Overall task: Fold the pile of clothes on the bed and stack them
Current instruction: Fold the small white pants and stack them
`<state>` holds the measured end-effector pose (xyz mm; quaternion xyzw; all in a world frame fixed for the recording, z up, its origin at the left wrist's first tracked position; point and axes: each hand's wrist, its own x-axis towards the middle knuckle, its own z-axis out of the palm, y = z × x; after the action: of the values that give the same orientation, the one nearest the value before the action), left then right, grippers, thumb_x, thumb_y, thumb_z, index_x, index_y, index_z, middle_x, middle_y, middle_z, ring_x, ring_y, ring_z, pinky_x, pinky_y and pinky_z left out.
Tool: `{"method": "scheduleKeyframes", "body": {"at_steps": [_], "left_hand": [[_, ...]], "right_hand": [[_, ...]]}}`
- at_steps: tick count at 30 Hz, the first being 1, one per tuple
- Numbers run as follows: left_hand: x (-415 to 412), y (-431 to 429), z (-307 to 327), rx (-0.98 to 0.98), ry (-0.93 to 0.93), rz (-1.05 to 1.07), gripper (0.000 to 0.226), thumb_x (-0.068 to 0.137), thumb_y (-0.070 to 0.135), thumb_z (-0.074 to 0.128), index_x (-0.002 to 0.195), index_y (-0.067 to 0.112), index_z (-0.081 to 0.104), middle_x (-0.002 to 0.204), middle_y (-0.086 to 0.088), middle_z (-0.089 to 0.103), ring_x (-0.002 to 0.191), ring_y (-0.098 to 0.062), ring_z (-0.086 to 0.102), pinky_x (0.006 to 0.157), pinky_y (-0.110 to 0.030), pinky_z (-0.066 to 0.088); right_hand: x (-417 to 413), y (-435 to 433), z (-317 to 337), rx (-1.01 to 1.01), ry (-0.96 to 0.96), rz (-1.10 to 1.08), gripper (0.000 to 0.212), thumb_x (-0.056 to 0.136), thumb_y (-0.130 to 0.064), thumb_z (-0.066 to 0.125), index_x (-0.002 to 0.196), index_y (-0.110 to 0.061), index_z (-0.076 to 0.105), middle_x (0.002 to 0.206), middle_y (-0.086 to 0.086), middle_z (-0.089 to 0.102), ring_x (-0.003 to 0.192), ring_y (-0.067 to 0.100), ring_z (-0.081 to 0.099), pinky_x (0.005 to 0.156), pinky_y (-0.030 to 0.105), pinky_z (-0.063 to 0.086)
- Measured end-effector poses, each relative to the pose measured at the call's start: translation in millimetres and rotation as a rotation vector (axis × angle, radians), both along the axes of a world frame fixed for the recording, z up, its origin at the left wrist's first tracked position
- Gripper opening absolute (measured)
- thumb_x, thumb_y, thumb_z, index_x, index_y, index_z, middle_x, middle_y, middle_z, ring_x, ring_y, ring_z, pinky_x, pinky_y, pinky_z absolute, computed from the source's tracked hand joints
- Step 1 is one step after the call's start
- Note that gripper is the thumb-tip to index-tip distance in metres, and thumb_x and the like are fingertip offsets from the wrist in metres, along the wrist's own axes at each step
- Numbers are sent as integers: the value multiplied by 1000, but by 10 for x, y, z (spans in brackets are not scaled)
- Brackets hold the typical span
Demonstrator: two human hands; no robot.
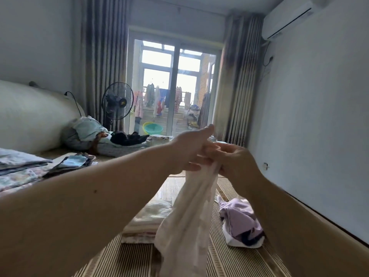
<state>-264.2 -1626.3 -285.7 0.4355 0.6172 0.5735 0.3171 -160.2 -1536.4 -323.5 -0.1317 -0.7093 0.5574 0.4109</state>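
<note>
A long pale white garment (185, 222) hangs down from both my hands, held up in front of me over the bed. My left hand (191, 150) grips its top edge, and my right hand (235, 158) pinches the same edge right beside it. Below, on the striped bed mat (229, 262), lies a stack of folded cream clothes (147, 220). To the right of the hanging garment sits a crumpled pile of lilac and white clothes (241, 222).
Folded floral bedding (20, 168) and a small folded dark and blue item (71, 162) lie at the left. Bundles of clothes (89, 134) and a dark garment (127, 137) sit at the far end, by a standing fan (116, 102). A wall runs along the right.
</note>
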Motion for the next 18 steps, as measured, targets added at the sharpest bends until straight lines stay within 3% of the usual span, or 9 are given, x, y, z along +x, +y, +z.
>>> {"method": "scheduleKeyframes", "body": {"at_steps": [2, 4, 7, 10, 13, 15, 16, 17, 18], "left_hand": [[-70, -5, -39, 37, 264, 35, 44, 89, 42, 61, 109, 3, 67, 85, -5, 66, 71, -15, 59, 62, -24, 42], [-184, 10, -125, 134, 396, 161, 35, 84, 30, 71, 112, 11, 62, 86, 1, 62, 73, -10, 59, 60, -18, 46], [-367, -8, -294, 38, 164, -67, 37, 78, 30, 74, 111, 21, 61, 93, 5, 65, 80, -8, 64, 72, -15, 50], [-468, 80, -471, -82, -45, -240, 48, 68, 31, 74, 114, 18, 66, 101, 0, 68, 93, -19, 62, 97, -38, 42], [-499, 244, -501, -3, -133, -245, 54, 72, 19, 71, 124, 8, 60, 115, -12, 65, 103, -27, 59, 105, -48, 41], [-450, 368, -474, -4, 9, -162, 34, 79, 12, 71, 113, 6, 65, 99, -7, 71, 81, -13, 62, 90, -29, 52], [-434, 441, -438, -21, 191, -86, 20, 83, 12, 70, 102, 6, 66, 79, 2, 70, 62, -3, 58, 66, -13, 50], [-410, 551, -414, -49, 359, -13, 9, 86, 15, 68, 93, 10, 64, 64, 10, 62, 49, 1, 52, 50, -7, 42], [-383, 657, -387, -63, 491, 63, 9, 88, 21, 66, 90, 13, 61, 58, 12, 55, 45, -1, 49, 43, -10, 39]], "right_hand": [[69, 13, 36, 20, -34, -11, 18, 78, -7, 71, 95, -8, 76, 92, 25, 70, 80, 32, 65, 82, 49, 53], [97, 33, 78, 42, -39, -23, 25, 82, 5, 61, 101, -3, 73, 99, 30, 67, 82, 32, 63, 83, 50, 51], [136, 77, 152, 37, -65, -1, 30, 84, 10, 57, 108, -3, 69, 98, 19, 68, 84, 28, 63, 79, 41, 53], [224, 166, 180, 96, -173, 23, 32, 83, 9, 60, 110, -5, 68, 104, 19, 69, 86, 29, 66, 83, 43, 57], [286, 286, 207, 249, -308, -106, 21, 79, 6, 65, 95, -4, 74, 88, 22, 70, 74, 28, 65, 76, 42, 59], [229, 461, 186, 409, -432, -256, 14, 76, 2, 65, 84, -4, 75, 70, 16, 65, 61, 19, 59, 63, 33, 53], [179, 551, 166, 490, -503, -312, 14, 76, -1, 64, 82, -7, 75, 67, 10, 64, 58, 16, 57, 61, 30, 50], [128, 655, 123, 547, -564, -358, 15, 76, -3, 63, 81, -10, 75, 69, 6, 66, 61, 16, 58, 62, 29, 50], [76, 761, 85, 572, -594, -396, 15, 77, -6, 62, 82, -12, 74, 74, 5, 68, 66, 17, 60, 64, 30, 52]]}}
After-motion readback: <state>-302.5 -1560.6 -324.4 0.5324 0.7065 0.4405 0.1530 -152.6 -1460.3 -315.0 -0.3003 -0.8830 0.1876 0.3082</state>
